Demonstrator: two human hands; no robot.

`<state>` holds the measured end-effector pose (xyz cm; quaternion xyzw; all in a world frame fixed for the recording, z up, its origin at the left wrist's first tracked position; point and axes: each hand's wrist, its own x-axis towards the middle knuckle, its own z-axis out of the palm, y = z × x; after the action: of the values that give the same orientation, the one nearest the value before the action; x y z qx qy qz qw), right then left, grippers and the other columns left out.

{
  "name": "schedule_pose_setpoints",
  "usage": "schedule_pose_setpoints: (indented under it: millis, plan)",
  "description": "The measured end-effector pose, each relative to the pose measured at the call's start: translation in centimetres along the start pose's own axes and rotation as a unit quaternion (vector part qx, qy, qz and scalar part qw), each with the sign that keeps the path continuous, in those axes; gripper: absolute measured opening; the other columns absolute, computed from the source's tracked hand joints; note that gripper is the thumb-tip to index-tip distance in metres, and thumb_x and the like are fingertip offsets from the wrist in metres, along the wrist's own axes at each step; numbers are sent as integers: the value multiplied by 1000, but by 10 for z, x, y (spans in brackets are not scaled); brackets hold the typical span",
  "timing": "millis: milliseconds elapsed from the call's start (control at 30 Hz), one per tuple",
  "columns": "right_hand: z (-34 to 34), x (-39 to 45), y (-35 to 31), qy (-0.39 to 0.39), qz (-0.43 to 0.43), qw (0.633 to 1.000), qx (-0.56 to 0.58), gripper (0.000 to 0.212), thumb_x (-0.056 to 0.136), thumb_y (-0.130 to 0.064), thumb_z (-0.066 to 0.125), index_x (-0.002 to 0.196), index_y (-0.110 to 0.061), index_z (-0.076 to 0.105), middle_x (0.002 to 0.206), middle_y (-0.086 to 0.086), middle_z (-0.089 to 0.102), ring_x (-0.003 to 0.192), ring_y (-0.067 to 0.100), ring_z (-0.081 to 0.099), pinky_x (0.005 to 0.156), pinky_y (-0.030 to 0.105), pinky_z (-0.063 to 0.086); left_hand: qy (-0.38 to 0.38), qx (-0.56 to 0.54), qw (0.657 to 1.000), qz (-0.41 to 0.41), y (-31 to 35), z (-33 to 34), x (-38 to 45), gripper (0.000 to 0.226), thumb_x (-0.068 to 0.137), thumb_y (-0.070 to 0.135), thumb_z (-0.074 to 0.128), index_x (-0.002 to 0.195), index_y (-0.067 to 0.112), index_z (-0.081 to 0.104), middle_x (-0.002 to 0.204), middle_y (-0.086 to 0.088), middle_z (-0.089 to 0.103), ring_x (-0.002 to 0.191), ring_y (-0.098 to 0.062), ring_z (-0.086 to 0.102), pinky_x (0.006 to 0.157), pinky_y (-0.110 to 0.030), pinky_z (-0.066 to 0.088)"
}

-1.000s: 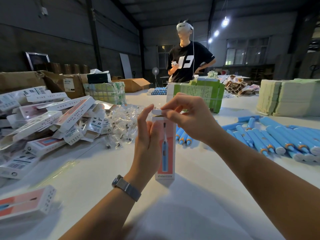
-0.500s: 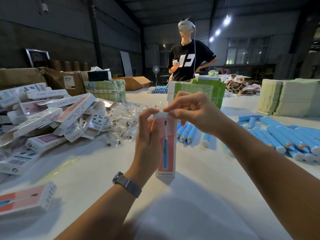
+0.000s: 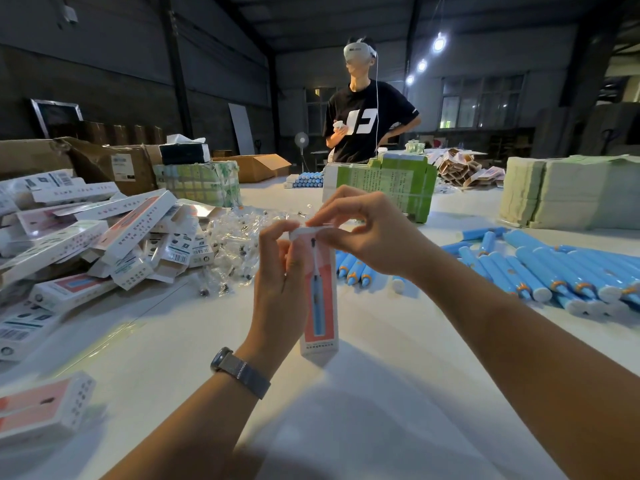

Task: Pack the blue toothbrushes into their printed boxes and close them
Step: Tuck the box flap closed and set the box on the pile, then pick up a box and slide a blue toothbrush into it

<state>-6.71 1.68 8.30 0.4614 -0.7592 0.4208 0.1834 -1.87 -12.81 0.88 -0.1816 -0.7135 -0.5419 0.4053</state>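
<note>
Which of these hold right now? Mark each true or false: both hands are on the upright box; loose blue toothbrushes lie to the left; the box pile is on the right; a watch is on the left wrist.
1. Both hands are on the upright printed box. True: the left hand grips its side and the right hand pinches its top flap.
2. The loose blue toothbrushes lie on the person's left. False: they lie on the right of the table.
3. The pile of printed boxes is on the right. False: it is on the left.
4. A watch is on the left wrist. True.
</note>
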Motion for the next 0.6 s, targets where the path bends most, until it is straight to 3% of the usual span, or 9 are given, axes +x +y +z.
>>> schedule_pose_setpoints:
  millis: [133, 233, 300, 433, 533, 600]
  plan:
    - [12, -2, 9, 101, 20, 993, -60, 13, 89, -13, 71, 101, -14, 71, 96, -8, 58, 85, 9, 63, 74, 25, 55, -5, -15, 999, -31, -7, 0, -2, 28, 101, 29, 32, 121, 46, 40, 109, 0, 58, 97, -7, 63, 77, -22, 58]
    - [16, -3, 11, 85, 37, 993, -68, 21, 89, -22, 71, 109, -15, 69, 98, -11, 58, 83, 4, 63, 69, 13, 51, -12, -24, 999, -30, -6, 0, -3, 43, 96, 24, 32, 125, 53, 45, 130, -2, 52, 118, -15, 56, 96, -40, 54]
    - [18, -4, 9, 63, 50, 995, -61, 35, 86, -32, 73, 116, -15, 66, 102, -13, 55, 86, 4, 62, 67, 11, 51, -25, -39, 999, -24, -6, -1, -2, 51, 95, 20, 32, 126, 59, 47, 135, -3, 50, 124, -20, 54, 101, -48, 51]
    - [26, -11, 0, 96, 62, 993, -40, 49, 84, -29, 75, 127, -11, 58, 117, -5, 57, 83, -1, 58, 67, 10, 49, -40, -71, 997, -18, -6, -3, -2, 56, 96, 18, 43, 127, 65, 47, 135, 1, 51, 121, -17, 58, 93, -41, 56]
    - [34, -18, -6, 95, 92, 991, -33, 57, 82, -21, 76, 132, -9, 50, 124, 9, 60, 93, 16, 63, 78, 29, 57, -41, -22, 999, 27, -13, -4, -2, 69, 93, -5, 59, 130, 51, 41, 119, 0, 50, 108, -17, 61, 76, -28, 61]
    - [28, -25, -9, 113, 110, 987, -32, 53, 82, -19, 76, 127, -7, 51, 118, 12, 63, 94, 21, 63, 79, 32, 57, -39, 1, 997, 63, -18, -3, 0, 76, 87, -6, 65, 131, 47, 32, 109, 0, 49, 100, -9, 60, 74, -16, 57]
